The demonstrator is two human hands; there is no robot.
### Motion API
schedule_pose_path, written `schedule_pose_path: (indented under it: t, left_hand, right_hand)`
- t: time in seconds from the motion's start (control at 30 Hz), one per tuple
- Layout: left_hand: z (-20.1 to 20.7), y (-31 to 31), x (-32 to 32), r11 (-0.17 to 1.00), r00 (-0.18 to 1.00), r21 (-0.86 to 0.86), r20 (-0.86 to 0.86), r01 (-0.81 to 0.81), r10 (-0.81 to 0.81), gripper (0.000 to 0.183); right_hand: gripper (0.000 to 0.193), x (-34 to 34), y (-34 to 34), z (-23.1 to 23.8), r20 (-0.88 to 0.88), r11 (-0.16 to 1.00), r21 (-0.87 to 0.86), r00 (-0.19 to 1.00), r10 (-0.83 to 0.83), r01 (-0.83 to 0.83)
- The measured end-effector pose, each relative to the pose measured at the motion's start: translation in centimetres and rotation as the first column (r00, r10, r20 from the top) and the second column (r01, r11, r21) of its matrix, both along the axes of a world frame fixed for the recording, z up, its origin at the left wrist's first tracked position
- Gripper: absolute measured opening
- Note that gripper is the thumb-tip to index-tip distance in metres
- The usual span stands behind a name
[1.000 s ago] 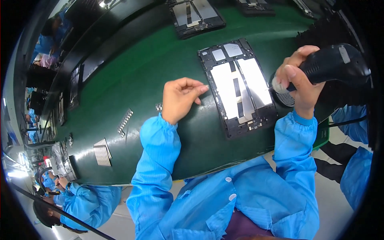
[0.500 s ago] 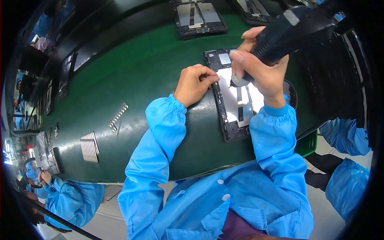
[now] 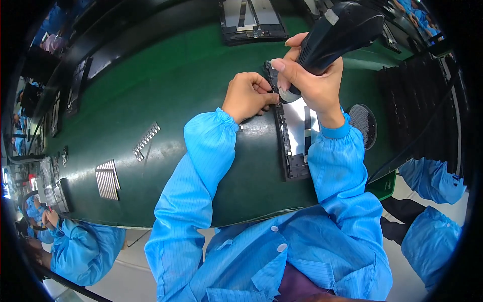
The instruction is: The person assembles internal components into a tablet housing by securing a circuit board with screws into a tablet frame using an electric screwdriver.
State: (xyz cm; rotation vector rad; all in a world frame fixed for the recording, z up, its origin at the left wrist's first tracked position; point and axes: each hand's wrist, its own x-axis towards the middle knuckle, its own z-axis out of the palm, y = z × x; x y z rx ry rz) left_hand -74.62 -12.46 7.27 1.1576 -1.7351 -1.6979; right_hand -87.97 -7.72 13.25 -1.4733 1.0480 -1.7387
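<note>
My right hand (image 3: 317,85) is wrapped round a black electric screwdriver (image 3: 334,38). Its pale nose points down at the upper left edge of an opened tablet (image 3: 298,170), a black frame with a silver middle that lies on the green mat. Just left of the screwdriver's nose, my left hand (image 3: 246,98) has thumb and fingers pinched together at the tablet's left edge. Whatever is between those fingertips is too small to make out. The screwdriver's tip is hidden by the fingers, and my right hand and sleeve cover much of the tablet's right side.
Another opened tablet (image 3: 254,34) lies at the back. A round mesh-like dish (image 3: 363,126) stands to the right, before dark ridged material (image 3: 420,110). Left lie a strip of small parts (image 3: 146,142) and silver strips (image 3: 107,180). A co-worker's blue sleeve (image 3: 83,246) shows lower left.
My right hand has brought the screwdriver left, from over the silver middle to the tablet's left edge, beside my left fingertips. My left hand stays near that edge, its fingers more curled.
</note>
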Motion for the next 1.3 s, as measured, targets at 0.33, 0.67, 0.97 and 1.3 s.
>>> schedule_pose_path:
  t: [0.33, 0.67, 0.97, 1.3]
  left_hand:
    - [0.1, 0.2, -0.1, 1.000, 1.000, 0.017, 0.004, -0.003, 0.003, 0.019]
    - [2.7, -2.8, 4.9, 0.992, 0.991, -0.074, -0.080, 0.106, -0.112, 0.020]
    - [1.3, 2.1, 10.2, 0.809, 0.872, -0.553, 0.476, 0.200, 0.110, 0.032]
    - [2.4, 1.7, 9.7, 0.966, 0.973, -0.255, 0.230, 0.039, 0.021, 0.017]
  right_hand:
    - [0.029, -0.1, -0.1, -0.4, 0.017, 1.000, 0.014, 1.000, 0.022, -0.022]
    - [0.028, 1.2, 0.7, -0.1, -0.124, 0.996, -0.030, 0.989, 0.081, -0.086]
    - [0.030, 0.6, 1.7, 0.8, 0.058, 0.997, -0.022, 0.995, 0.080, -0.079]
    - [0.032, -10.4, 7.3, 4.3, -0.167, 0.972, -0.141, 0.964, -0.208, 0.186]
